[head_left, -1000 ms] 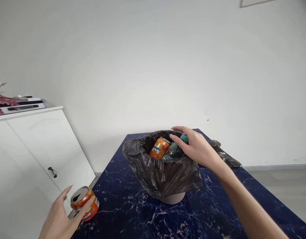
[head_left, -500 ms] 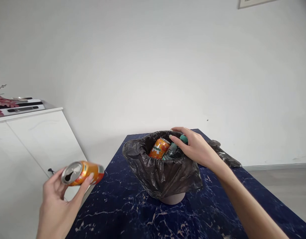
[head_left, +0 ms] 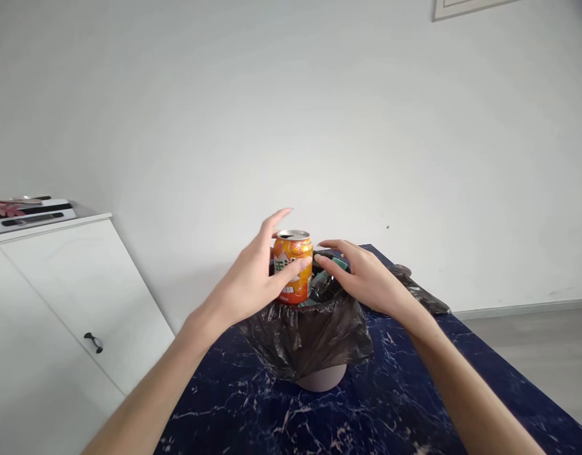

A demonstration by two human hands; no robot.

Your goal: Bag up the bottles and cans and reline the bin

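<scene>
My left hand [head_left: 257, 275] grips an opened orange soda can [head_left: 297, 287], thumb on its front and fingers round the far side. The can is upright over the mouth of a bin lined with a black plastic bag [head_left: 309, 341]. At the bin's right side my right hand [head_left: 366, 275] has thumb and fingers apart and holds nothing; whether it touches the bag I cannot tell. Below its fingers, a clear plastic bottle [head_left: 323, 284] with green parts shows inside the bag. The held can and my left hand hide the left part of the opening.
The bin [head_left: 323, 379] stands on a dark blue marbled table [head_left: 272, 420]. Another black plastic bag [head_left: 426, 297] lies on the table's right side. A white cabinet [head_left: 82, 278] stands at the left, and a white wall [head_left: 291, 126] rises behind.
My left hand has brought the can from the lower left to above the bin and turned it upright. My right hand stays near the bin's right rim.
</scene>
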